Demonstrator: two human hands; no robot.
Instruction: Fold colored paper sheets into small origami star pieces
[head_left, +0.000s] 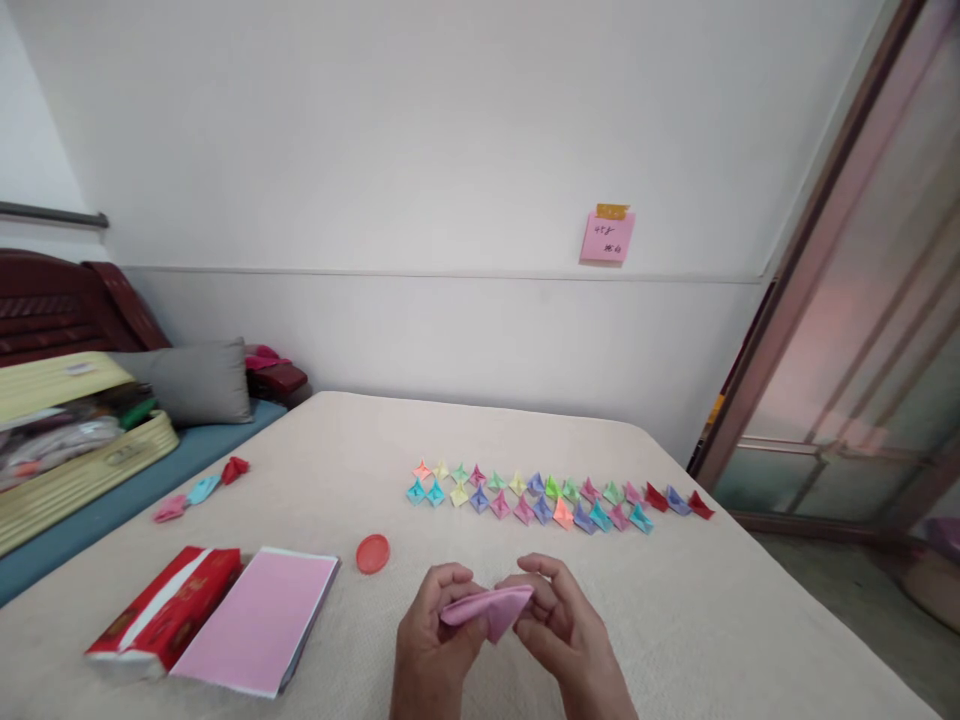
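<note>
A pink folded paper piece (501, 606), pointed at the bottom, is held up over the table's near side. My left hand (433, 640) grips its left end, with the thumb on the front and the fingers curled behind. At its right end are the curled fingers of my right hand (574, 642), the thumb bent below the paper's edge. Farther back, small folded paper boats (500, 505) in many colours stand in two rows. A stack of pink paper sheets (262, 620) lies to the left of my hands.
A round red lid (373, 553) lies left of the boats. Beside the paper stack is a red tissue pack (169, 610). Three folded paper pieces (202, 488) sit near the left edge of the table (360, 430). A pink note (607, 238) is taped to the wall.
</note>
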